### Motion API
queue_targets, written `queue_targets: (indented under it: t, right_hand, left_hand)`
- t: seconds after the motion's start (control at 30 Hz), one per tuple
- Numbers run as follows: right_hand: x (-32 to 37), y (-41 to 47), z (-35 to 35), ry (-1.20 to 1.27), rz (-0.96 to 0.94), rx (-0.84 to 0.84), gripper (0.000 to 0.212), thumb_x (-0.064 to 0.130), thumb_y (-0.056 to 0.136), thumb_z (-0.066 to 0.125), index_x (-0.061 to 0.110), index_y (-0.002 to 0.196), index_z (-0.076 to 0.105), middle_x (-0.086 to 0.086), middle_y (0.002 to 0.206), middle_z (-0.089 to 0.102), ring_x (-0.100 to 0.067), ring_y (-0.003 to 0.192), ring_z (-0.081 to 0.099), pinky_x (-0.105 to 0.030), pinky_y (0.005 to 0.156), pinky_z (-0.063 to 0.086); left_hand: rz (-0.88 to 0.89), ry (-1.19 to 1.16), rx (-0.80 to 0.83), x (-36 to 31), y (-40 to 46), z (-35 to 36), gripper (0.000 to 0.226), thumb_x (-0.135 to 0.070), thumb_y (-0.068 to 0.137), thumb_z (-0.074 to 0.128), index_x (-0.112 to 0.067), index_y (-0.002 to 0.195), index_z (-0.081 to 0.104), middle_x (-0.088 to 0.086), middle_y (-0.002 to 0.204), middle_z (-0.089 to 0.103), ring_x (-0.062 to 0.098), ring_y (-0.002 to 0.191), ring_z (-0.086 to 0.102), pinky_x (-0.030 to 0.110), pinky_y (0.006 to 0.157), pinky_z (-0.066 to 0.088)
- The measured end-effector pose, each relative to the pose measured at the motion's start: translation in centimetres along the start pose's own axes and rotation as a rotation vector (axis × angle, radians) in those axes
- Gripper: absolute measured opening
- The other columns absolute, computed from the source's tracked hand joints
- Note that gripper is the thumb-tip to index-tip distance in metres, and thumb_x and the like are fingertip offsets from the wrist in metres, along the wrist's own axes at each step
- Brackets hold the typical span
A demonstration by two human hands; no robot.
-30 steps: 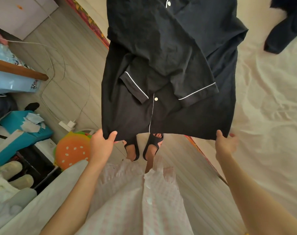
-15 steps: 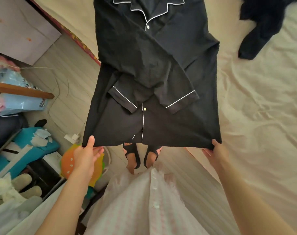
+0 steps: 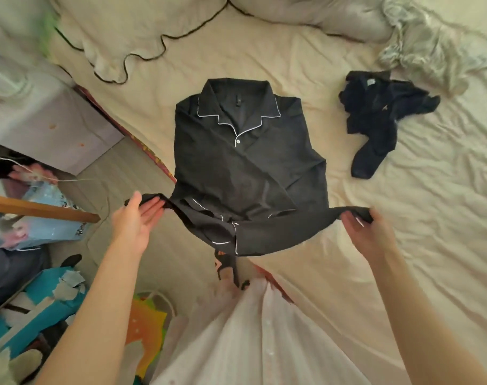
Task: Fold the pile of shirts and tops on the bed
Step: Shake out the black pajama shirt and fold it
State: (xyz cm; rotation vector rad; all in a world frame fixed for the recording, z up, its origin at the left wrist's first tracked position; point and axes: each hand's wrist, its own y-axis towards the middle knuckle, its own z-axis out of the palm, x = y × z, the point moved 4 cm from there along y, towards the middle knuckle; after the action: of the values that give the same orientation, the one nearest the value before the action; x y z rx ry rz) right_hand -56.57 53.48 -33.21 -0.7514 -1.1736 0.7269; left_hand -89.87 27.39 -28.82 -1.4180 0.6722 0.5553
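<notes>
The black shirt [image 3: 248, 168] lay on the bed [image 3: 403, 245], collar at the far end and face up. Its sleeves looked already folded in over the front. The near end, the hem, was lifted off the bed and stretched between two hands. The left hand [image 3: 134, 220] pinched the left corner of the hem, thumb on top and fingers fairly straight under it. The right hand [image 3: 364, 232] gripped the right corner with curled fingers. The bottom half probably had to be folded up toward the collar next. To the far right, a dark blue top [image 3: 381, 118] lay crumpled, not yet folded.
</notes>
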Motion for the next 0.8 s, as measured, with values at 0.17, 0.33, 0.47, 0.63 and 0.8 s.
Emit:
queue_targets:
  t: [0.17, 0.33, 0.47, 0.63, 0.8]
  right_hand:
    - [6.7, 4.3, 7.4, 0.306, -0.132, -0.014, 0.02, 0.021, 0.1, 0.044, 0.004, 0.112, 0.046, -0.012, 0.098, 0.057, -0.021, 0.084, 0.061, -0.029, 0.058, 0.057]
    - [12.1, 10.4, 15.0, 0.411, -0.102, 0.006, 0.027, 0.018, 0.1, 0.044, -0.002, 0.118, 0.046, -0.024, 0.101, 0.058, -0.037, 0.088, 0.061, -0.045, 0.072, 0.057]
    - [15.6, 17.0, 21.1, 0.33, -0.153, -0.01, 0.031, 0.015, 0.098, 0.047, 0.003, 0.127, 0.044, -0.022, 0.101, 0.058, -0.035, 0.083, 0.063, -0.044, 0.061, 0.058]
    - [16.7, 24.7, 25.8, 0.075, -0.195, 0.033, 0.043, 0.025, 0.102, 0.038, 0.008, 0.141, 0.034, -0.012, 0.129, 0.053, -0.027, 0.114, 0.056, -0.038, 0.074, 0.056]
    - [12.5, 25.2, 23.5, -0.162, -0.141, 0.015, 0.04, 0.024, 0.102, 0.033, 0.01, 0.139, 0.037, -0.009, 0.147, 0.039, -0.026, 0.13, 0.044, -0.034, 0.096, 0.046]
  left_hand:
    - [0.047, -0.131, 0.115, -5.2, 5.5, 5.6, 0.028, -0.025, 0.101, 0.04, -0.005, 0.119, 0.044, 0.01, 0.1, 0.067, 0.02, 0.092, 0.067, 0.035, 0.087, 0.053]
    - [0.07, -0.153, 0.143, -10.8, 13.9, 11.4, 0.046, -0.028, 0.101, 0.039, -0.002, 0.139, 0.033, 0.009, 0.101, 0.068, 0.019, 0.089, 0.068, 0.029, 0.067, 0.056]
    - [0.109, -0.095, 0.169, -14.0, 21.1, 17.1, 0.044, -0.027, 0.102, 0.035, -0.004, 0.139, 0.031, 0.006, 0.104, 0.066, 0.016, 0.093, 0.066, 0.027, 0.072, 0.055]
    - [0.144, 0.126, 0.204, -13.1, 28.3, 22.0, 0.04, -0.03, 0.101, 0.039, -0.01, 0.135, 0.042, -0.002, 0.114, 0.063, 0.013, 0.104, 0.061, 0.029, 0.085, 0.05]
    - [0.176, 0.375, -0.021, -7.3, 29.3, 19.6, 0.03, -0.02, 0.096, 0.05, -0.013, 0.125, 0.053, 0.004, 0.119, 0.06, 0.014, 0.101, 0.059, 0.026, 0.086, 0.048]
